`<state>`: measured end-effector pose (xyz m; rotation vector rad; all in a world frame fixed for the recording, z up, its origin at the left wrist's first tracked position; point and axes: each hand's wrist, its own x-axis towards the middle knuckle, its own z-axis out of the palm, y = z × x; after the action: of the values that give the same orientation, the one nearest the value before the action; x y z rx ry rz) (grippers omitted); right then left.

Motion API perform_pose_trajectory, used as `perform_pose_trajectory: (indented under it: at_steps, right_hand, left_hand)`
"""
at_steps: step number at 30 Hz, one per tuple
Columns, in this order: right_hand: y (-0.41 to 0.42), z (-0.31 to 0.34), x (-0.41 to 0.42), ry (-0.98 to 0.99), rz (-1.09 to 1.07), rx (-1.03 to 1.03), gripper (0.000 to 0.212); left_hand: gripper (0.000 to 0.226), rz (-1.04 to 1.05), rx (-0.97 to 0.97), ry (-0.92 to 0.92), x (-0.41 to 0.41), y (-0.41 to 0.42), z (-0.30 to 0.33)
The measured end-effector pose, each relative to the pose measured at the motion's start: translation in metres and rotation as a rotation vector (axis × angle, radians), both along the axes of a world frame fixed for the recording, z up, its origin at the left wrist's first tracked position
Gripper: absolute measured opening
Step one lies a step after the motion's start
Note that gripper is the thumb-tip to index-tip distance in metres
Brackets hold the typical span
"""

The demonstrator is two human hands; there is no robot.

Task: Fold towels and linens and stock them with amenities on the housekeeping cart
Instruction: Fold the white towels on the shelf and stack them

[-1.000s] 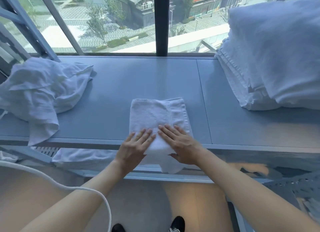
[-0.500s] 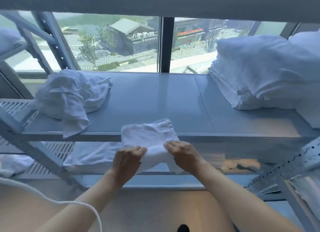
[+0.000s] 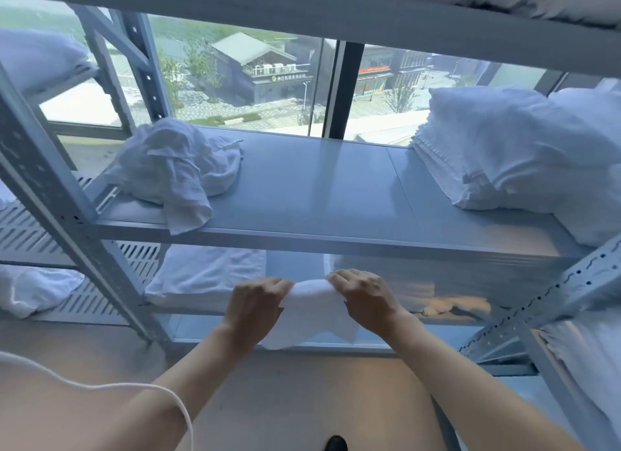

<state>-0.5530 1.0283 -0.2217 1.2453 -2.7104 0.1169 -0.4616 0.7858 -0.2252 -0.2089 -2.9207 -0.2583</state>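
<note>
White terry cloth is what both hands are busy with: a small folded towel (image 3: pixel 311 311) hangs in the air in front of the metal rack (image 3: pixel 336 240), below the front lip of its middle shelf and level with the shelf underneath. The left hand (image 3: pixel 257 301) grips the towel's upper left corner with curled fingers, and the right hand (image 3: pixel 364 296) grips the upper right corner the same way, so the cloth sags a little between them and its lower edge dangles free.

Folding of this piece looks finished, and the step in hand reads as stocking it. A flat stack of folded linen (image 3: pixel 208 275) lies on the lower shelf just behind the left hand (a likely home for it, though how much room remains there is hard to judge from this angle). The next move calls for carrying the towel in level, setting it down square, and letting go without spoiling the fold.

A crumpled cloth (image 3: pixel 174 171) waits unfolded on the middle shelf's left end, and pillows (image 3: pixel 524 148) fill its right end.
</note>
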Motion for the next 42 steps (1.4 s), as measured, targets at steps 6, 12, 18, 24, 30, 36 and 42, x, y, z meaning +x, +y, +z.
perform_pose_trajectory:
  at_steps: [6, 12, 18, 24, 30, 36, 42]
  right_hand:
    - [0.052, 0.001, -0.014, -0.007, -0.100, 0.033, 0.041]
    - [0.106, 0.005, -0.066, -0.009, -0.191, 0.016, 0.038]
    - [0.127, 0.011, -0.139, 0.052, -0.256, -0.039, 0.035]
    - [0.105, 0.020, -0.192, 0.108, -0.253, -0.029, 0.042]
    - [0.073, 0.021, -0.242, 0.122, -0.274, 0.026, 0.037]
    - [0.029, 0.025, -0.293, 0.138, -0.298, 0.047, 0.036]
    - [-0.027, 0.023, -0.339, 0.156, -0.422, -0.196, 0.059]
  left_hand:
    - [0.041, -0.151, 0.092, 0.027, -0.033, 0.040, -0.007]
    - [0.035, -0.233, 0.193, 0.010, -0.094, 0.086, -0.009]
    - [0.033, -0.232, 0.238, 0.039, -0.152, 0.106, 0.003]
    - [0.034, -0.148, 0.270, 0.034, -0.196, 0.089, 0.011]
    - [0.032, -0.170, 0.264, 0.037, -0.249, 0.055, 0.007]
    - [0.034, -0.191, 0.272, 0.076, -0.297, 0.008, 0.002]
    - [0.051, -0.263, 0.193, 0.197, -0.338, -0.035, -0.009]
